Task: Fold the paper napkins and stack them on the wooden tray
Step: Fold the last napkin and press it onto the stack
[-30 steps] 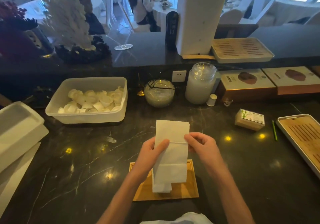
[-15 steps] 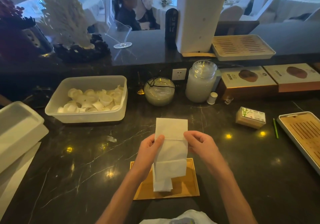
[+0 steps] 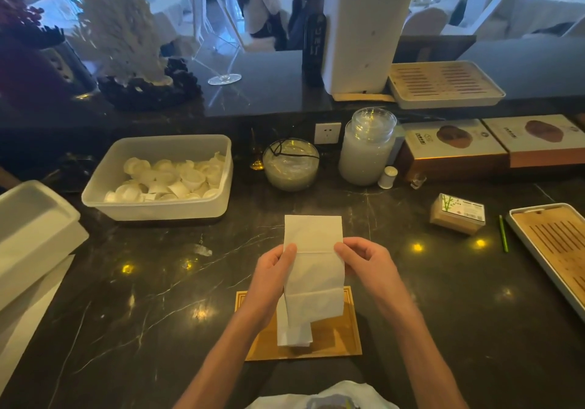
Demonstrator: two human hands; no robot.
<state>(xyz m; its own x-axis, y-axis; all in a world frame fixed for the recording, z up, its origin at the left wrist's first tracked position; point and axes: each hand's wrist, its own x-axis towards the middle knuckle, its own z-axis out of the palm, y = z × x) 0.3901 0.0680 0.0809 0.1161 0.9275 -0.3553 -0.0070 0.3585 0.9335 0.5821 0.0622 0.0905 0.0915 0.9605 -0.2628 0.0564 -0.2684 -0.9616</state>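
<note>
My left forearm (image 3: 221, 358) and right forearm (image 3: 414, 345) come up from the bottom edge, bare, and angle inward toward each other. My left hand (image 3: 272, 277) has its back toward me. Its thumb lies up along the left edge of the napkin (image 3: 313, 275), and its fingers are hidden behind the paper. My right hand (image 3: 368, 264) sits about level with it on the other side. Its thumb and forefinger pinch the right edge, and the other fingers curl underneath. The hands are near each other but not touching, with the paper between them. Both wrists look roughly straight.
</note>
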